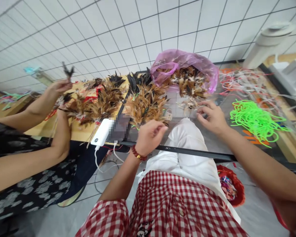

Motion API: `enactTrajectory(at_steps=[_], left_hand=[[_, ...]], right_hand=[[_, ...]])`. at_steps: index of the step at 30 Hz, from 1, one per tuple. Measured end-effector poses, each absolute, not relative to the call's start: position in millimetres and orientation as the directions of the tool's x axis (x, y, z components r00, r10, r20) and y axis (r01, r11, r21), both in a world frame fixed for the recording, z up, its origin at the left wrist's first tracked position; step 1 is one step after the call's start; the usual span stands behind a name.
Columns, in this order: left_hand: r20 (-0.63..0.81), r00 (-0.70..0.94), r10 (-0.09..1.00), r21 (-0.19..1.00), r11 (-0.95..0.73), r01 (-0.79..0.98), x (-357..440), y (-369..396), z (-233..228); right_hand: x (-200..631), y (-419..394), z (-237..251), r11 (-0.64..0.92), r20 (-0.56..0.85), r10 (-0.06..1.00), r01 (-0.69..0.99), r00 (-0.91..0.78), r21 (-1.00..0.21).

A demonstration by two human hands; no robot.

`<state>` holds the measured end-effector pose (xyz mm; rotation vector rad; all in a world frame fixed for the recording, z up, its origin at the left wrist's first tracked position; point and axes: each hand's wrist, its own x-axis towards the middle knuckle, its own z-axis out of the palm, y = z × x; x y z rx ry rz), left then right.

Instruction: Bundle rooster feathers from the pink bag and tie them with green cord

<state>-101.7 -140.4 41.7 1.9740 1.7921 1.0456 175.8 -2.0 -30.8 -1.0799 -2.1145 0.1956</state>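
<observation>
Two hands of mine are at work over the glass table; my left hand is curled shut, and I cannot tell what it grips, just below the near pile of brown feathers; my right hand rests with fingers spread on loose feathers spilled from the pink plastic bag. I judge the sorting about midway: two heaps lie stacked beyond my fingers; one bag remains well filled. One green cord bundle lies right of my fingers; a co-worker's hand lifts one dark feather.

Craft workshop — feather bundles, neon cords, tiled wall
</observation>
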Motion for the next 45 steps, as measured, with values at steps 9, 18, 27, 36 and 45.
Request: enactTrajectory(at_steps=[9, 18, 27, 36, 45], left_hand=[[0.285, -0.110, 0.952, 0.829, -0.187, 0.528, -73.8, -68.2, 8.0], [-0.017, -0.387, 0.922, 0.996, -0.019, -0.087, -29.2, 35.8, 24.7], [-0.062, -0.236, 0.970, 0.971, 0.004, -0.238, -32.8, 23.1, -1.4], [-0.021, -0.365, 0.931, 0.920, -0.125, -0.371, -37.6, 29.0, -0.5], [-0.111, -0.472, 0.875, 0.876, -0.138, -0.461, -44.7, 27.0, 9.6]], right_hand=[[175.3, 1.2, -24.8, 0.616, 0.482, 0.774, 0.667, -0.411, -0.419], [135.0, 40.9, -2.8, 0.760, 0.214, 0.648, 0.604, -0.731, -0.239], [124.1, 47.1, -15.7, 0.365, 0.268, 0.926, 0.447, -0.266, -0.817], [102.1, 45.8, -0.2, 0.421, 0.284, 0.906, 0.611, -0.312, -0.670], [118.5, 41.5, -0.7, 0.390, 0.151, 0.920, 0.877, -0.360, -0.282]])
